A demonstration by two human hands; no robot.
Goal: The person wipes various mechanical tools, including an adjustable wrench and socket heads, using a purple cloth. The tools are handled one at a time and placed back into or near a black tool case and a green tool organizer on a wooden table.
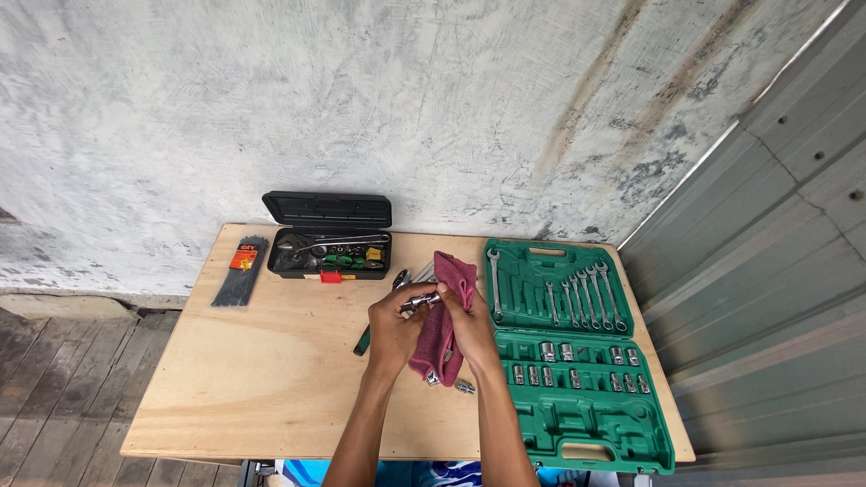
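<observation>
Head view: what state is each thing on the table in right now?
Green socket case: open, lying flat.
Black toolbox: lid up, tools inside.
Red cloth: draped over right hand.
Metal tool: held by left hand.
Black cable ties: bundled, flat.

my left hand (pixel 394 326) wraps a small metal tool (pixel 420 301), so only its shiny tip shows past the fingers and i can't tell its kind. my right hand (pixel 471 326) lies half under a red cloth (pixel 442 334), fingertips hidden. below the fingers the cloth covers part of some metal pieces (pixel 451 382); two ends peek out. a green handle (pixel 362 341) left of my fingers is mostly behind my wrist. the black toolbox (pixel 330 236) contents are too small to sort. the green case (pixel 577 347) is cut off at the bottom edge.
</observation>
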